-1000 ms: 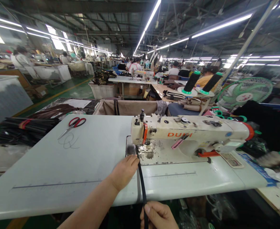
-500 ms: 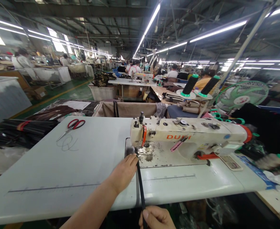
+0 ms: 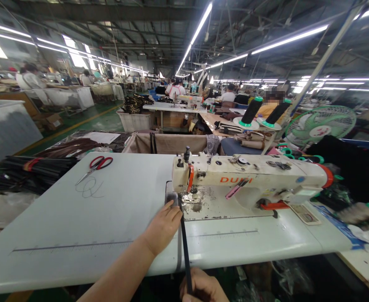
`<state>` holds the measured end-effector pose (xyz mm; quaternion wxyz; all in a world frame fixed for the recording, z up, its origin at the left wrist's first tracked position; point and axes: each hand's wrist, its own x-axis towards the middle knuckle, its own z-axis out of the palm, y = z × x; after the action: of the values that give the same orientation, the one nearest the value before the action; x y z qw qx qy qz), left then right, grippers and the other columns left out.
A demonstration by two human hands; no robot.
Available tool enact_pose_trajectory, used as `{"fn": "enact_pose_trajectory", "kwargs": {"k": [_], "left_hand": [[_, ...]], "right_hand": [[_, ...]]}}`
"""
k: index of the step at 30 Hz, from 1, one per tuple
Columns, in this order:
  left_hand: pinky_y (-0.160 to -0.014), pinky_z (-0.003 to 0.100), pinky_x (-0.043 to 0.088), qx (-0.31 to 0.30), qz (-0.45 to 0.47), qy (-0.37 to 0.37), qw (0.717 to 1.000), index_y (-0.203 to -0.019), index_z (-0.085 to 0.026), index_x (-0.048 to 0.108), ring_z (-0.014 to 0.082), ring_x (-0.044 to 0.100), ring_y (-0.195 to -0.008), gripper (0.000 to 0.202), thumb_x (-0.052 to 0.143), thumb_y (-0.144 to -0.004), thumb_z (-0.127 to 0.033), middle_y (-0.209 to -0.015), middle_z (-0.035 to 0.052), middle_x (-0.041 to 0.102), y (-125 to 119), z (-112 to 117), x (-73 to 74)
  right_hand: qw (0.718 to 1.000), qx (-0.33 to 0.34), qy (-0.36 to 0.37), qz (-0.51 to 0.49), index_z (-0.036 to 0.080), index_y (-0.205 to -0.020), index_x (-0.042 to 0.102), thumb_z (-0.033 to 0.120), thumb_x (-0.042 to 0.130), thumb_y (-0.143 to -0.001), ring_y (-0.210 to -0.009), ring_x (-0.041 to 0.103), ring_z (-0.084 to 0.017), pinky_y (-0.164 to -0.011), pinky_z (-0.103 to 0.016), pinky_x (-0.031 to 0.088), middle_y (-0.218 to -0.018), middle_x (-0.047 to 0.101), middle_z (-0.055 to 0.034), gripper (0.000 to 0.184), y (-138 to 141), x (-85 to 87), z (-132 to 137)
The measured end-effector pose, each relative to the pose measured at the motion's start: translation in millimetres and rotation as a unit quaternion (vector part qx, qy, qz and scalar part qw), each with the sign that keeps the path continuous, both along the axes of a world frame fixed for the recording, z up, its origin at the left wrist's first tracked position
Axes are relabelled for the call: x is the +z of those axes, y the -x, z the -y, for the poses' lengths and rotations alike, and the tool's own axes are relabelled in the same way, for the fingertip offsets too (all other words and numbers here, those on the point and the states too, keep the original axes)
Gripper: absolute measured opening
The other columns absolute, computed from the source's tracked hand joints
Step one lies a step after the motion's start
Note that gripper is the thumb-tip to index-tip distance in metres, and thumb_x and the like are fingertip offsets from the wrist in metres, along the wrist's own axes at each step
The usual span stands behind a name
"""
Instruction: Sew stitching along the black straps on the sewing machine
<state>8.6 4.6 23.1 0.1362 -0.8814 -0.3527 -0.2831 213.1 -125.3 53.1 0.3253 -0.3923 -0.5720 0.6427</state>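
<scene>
A narrow black strap [image 3: 185,247] runs from under the presser foot of the white sewing machine [image 3: 250,178] toward me, over the table's front edge. My left hand [image 3: 164,222] lies flat on the table just left of the needle area, its fingers stretched out and their tips touching the strap's side. Below the front edge, my right hand [image 3: 203,286] is closed around the strap's near part. The strap looks straight between both hands. My left fingers partly hide the strap close to the presser foot.
Red-handled scissors [image 3: 96,167] lie on the white sewing table [image 3: 61,222] at left. Behind it stands a fabric-lined bin [image 3: 172,144]. Two black thread cones [image 3: 252,111] and a green fan [image 3: 321,123] are at right. Bundled black strips [image 3: 30,170] lie far left.
My left hand's fingers have flattened and spread slightly beside the strap. My right hand has shifted a little, its thumb now lower, still holding the strap.
</scene>
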Motion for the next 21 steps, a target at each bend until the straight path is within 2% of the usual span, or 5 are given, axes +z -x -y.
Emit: {"fn": "enact_pose_trajectory", "kwargs": {"k": [4,9,12,14,21], "left_hand": [[-0.118,0.043,0.049,-0.003,-0.033,0.011,0.999,-0.115,-0.015,0.067,0.0212,0.068,-0.117,0.029,0.043,-0.101,-0.006,-0.113,0.0090,0.074,-0.7,1.4,4.4],[-0.119,0.040,0.047,0.001,-0.076,0.017,0.997,-0.113,-0.015,0.067,0.0215,0.067,-0.120,0.029,0.043,-0.101,-0.004,-0.112,0.0072,0.073,-1.2,2.6,6.2],[-0.120,0.040,0.046,0.003,-0.076,0.020,0.997,-0.115,-0.014,0.066,0.0215,0.066,-0.121,0.027,0.045,-0.101,-0.005,-0.113,0.0084,0.072,-1.1,2.5,4.9],[-0.119,0.040,0.047,0.004,-0.078,0.020,0.997,-0.115,-0.015,0.066,0.0217,0.066,-0.122,0.027,0.046,-0.100,-0.005,-0.115,0.0088,0.072,-0.9,2.4,4.9],[-0.118,0.039,0.048,0.000,-0.071,0.007,0.997,-0.108,-0.014,0.068,0.0218,0.067,-0.118,0.023,0.048,-0.101,-0.006,-0.116,0.0096,0.072,-0.6,2.3,7.5]], "right_hand": [[0.996,-0.024,-0.062,0.056,0.021,-0.073,0.073,0.059,0.079,-0.080,-0.080,0.058,-0.021,-0.082,-0.034,0.045,-0.081,0.063,-0.0033,0.040,-1.1,1.6,-2.0],[0.998,-0.068,0.013,0.013,0.021,-0.098,0.078,0.060,0.077,-0.085,-0.079,0.061,-0.019,-0.075,-0.030,0.046,-0.085,0.070,-0.0041,0.041,0.6,-13.3,3.7],[0.992,-0.093,0.078,-0.041,0.019,-0.096,0.076,0.066,0.078,-0.082,-0.068,0.060,-0.015,-0.069,-0.027,0.044,-0.075,0.073,-0.0031,0.048,4.9,-22.6,7.2],[0.990,-0.098,0.088,-0.045,0.018,-0.091,0.076,0.068,0.078,-0.082,-0.065,0.059,-0.014,-0.065,-0.026,0.043,-0.073,0.073,-0.0034,0.051,6.5,-23.6,7.8],[0.991,-0.097,0.091,-0.009,0.016,-0.086,0.082,0.073,0.072,-0.083,-0.064,0.058,-0.013,-0.063,-0.025,0.042,-0.070,0.072,-0.0042,0.058,3.3,-9.1,6.5]]}}
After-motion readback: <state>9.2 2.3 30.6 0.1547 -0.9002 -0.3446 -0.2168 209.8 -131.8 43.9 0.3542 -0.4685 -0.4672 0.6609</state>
